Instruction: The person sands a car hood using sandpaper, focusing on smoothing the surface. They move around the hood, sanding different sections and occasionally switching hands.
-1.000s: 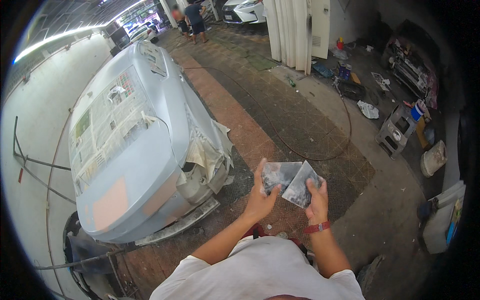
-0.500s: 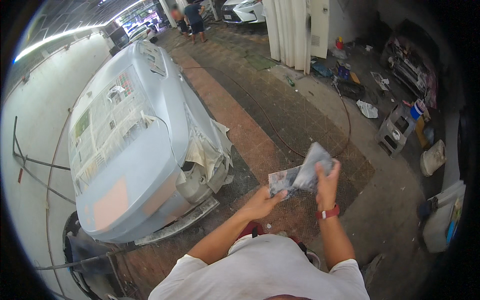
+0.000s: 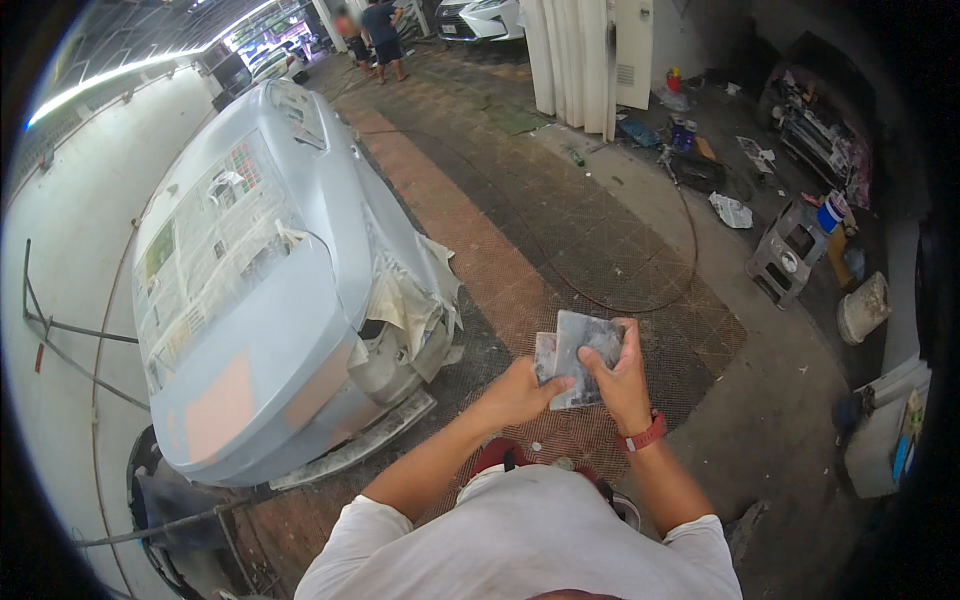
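Observation:
In front of my body I hold two flat, dusty grey sheets that look like sandpaper. The front sheet (image 3: 578,335) is roughly square and stands tilted, overlapping the back sheet (image 3: 544,352), which shows only along its left side. My right hand (image 3: 622,375) is closed on the front sheet's right edge, its thumb pressed against the smeared face. Closed at the lower left, my left hand (image 3: 517,394) grips the back sheet, with its thumb tip at the front sheet's lower corner. The fingers behind the sheets are hidden.
Left of me stands a pale blue-grey car body (image 3: 290,310), partly masked with newspaper (image 3: 215,235). A hose (image 3: 640,308) curves across the floor. On the right are a grey stool (image 3: 785,255) and a dirty bucket (image 3: 864,310). Two people (image 3: 383,35) stand far off.
The front sheet has swung left and settled over the back sheet, now more squarely aligned. My right hand has come down and closer to my left.

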`<state>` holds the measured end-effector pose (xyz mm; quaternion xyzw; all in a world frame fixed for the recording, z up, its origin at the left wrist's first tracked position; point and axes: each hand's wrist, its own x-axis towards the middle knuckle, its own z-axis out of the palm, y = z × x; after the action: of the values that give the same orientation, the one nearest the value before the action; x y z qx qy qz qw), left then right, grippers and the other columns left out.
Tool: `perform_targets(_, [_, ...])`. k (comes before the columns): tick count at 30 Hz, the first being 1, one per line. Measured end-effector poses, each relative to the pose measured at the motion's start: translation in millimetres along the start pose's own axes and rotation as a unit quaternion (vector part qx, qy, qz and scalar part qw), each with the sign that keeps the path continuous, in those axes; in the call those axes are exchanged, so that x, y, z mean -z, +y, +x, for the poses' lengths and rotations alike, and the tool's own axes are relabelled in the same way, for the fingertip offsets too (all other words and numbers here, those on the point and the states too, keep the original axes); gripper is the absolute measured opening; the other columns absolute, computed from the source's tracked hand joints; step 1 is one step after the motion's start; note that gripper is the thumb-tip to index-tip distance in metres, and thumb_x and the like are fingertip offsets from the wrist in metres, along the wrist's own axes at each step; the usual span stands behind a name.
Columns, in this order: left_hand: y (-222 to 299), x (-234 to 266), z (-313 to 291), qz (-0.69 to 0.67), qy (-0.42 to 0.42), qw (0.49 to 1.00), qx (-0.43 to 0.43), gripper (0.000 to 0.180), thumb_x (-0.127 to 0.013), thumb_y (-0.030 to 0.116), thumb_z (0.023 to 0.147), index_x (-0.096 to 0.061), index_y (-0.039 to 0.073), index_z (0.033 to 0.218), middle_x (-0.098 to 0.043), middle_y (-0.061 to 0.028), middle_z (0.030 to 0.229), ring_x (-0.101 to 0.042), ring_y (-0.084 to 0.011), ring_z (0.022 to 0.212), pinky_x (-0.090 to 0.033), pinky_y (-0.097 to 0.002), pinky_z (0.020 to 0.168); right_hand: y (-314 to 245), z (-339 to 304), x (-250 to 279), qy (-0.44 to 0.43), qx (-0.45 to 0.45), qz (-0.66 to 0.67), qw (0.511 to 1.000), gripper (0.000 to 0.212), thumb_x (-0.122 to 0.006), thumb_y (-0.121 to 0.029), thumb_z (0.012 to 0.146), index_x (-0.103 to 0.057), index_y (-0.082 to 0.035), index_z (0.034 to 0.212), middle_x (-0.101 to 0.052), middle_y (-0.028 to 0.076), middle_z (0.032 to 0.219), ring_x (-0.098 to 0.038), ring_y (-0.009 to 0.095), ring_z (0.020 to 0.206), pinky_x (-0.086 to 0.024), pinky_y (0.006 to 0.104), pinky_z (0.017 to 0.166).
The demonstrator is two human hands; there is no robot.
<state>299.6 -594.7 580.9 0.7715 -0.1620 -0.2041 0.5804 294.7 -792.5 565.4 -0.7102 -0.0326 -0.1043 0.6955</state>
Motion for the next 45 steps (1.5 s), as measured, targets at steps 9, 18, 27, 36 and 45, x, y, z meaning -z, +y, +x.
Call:
perform_targets(9, [-0.1,-11.3,3.0,-0.115,0.131,0.984,-0.030,0.037,-0.072,0.026,0.100,-0.067,0.000,0.124,-0.073,-0.0064,0.114,-0.063,-0.0155,0.105,-0.051,-0.0353,0.095,-3.4,20.2,19.8,0.164,-0.022,0.095,0.982,0.052,-0.079,-0.019,0.090,-0.048,-0.003,0.128,-0.065,0.017,0.113,-0.066,0.023,0.099,-0.056,0.0408,0.087])
perform_targets(18, [-21.8,-11.6,-1.2,0.021,0.127,0.992,0.010,0.036,-0.070,0.027,0.101,-0.067,0.001,0.125,-0.074,-0.0084,0.106,-0.064,-0.0148,0.096,-0.052,-0.0329,0.089,7.8,18.6,9.8,0.141,-0.051,0.136,0.979,0.052,-0.079,-0.024,0.093,-0.047,-0.004,0.130,-0.061,0.010,0.114,-0.061,0.018,0.103,-0.051,0.0348,0.090])
perform_targets(27, [-30.2,-3.2,-12.6,-0.059,-0.127,0.990,0.004,0.039,-0.070,0.028,0.102,-0.063,0.001,0.130,-0.070,-0.0059,0.118,-0.061,-0.0134,0.105,-0.052,-0.0345,0.092,-47.7,-5.0,10.1,-0.143,0.055,-0.170,0.973,0.055,-0.083,-0.023,0.086,-0.050,-0.005,0.127,-0.069,0.014,0.107,-0.067,0.021,0.099,-0.054,0.0401,0.087])
perform_targets(36, [-31.1,-0.6,-9.0,-0.475,-0.026,0.875,0.086,0.061,-0.075,0.030,0.097,-0.050,0.004,0.147,-0.065,-0.0066,0.129,-0.060,-0.0193,0.120,-0.048,-0.0373,0.104,-7.6,-4.1,17.0,-0.091,-0.083,0.050,0.991,0.058,-0.075,-0.034,0.096,-0.050,0.002,0.134,-0.064,0.011,0.127,-0.061,0.019,0.115,-0.051,0.0352,0.099])
perform_targets(45, [-21.0,15.0,-3.6,-0.261,0.135,0.956,-0.003,0.052,-0.079,0.014,0.093,-0.056,0.004,0.139,-0.066,-0.0046,0.129,-0.062,-0.0188,0.118,-0.047,-0.0366,0.103,13.7,-30.7,0.3,-0.024,-0.253,0.414,0.874,0.042,-0.062,-0.041,0.104,-0.061,-0.005,0.126,-0.071,0.009,0.109,-0.071,0.024,0.093,-0.058,0.0384,0.082])
